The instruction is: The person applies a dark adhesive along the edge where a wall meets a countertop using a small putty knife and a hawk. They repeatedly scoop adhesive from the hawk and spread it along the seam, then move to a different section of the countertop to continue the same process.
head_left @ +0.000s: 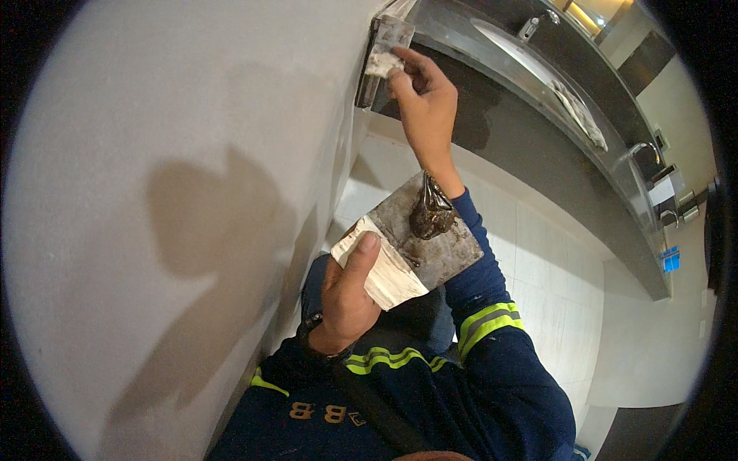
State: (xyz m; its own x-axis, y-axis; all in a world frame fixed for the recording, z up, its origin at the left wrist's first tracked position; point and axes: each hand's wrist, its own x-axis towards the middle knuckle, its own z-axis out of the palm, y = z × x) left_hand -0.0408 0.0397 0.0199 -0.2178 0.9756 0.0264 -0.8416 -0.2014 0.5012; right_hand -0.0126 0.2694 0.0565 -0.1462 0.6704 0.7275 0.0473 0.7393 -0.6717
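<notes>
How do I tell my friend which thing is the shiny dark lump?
Start at the big pale wall filling the left side, then go right to the person's left hand near the middle. That hand holds a grey plate, and the lump sits near the plate's top corner. It's glossy and nearly black, unlike the dull cream strip on the same plate.

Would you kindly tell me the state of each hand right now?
Left hand: closed on the grey plate that carries a glossy dark lump.
Right hand: closed on the small grey spreader, fingers and thumb at its pale end.
</notes>
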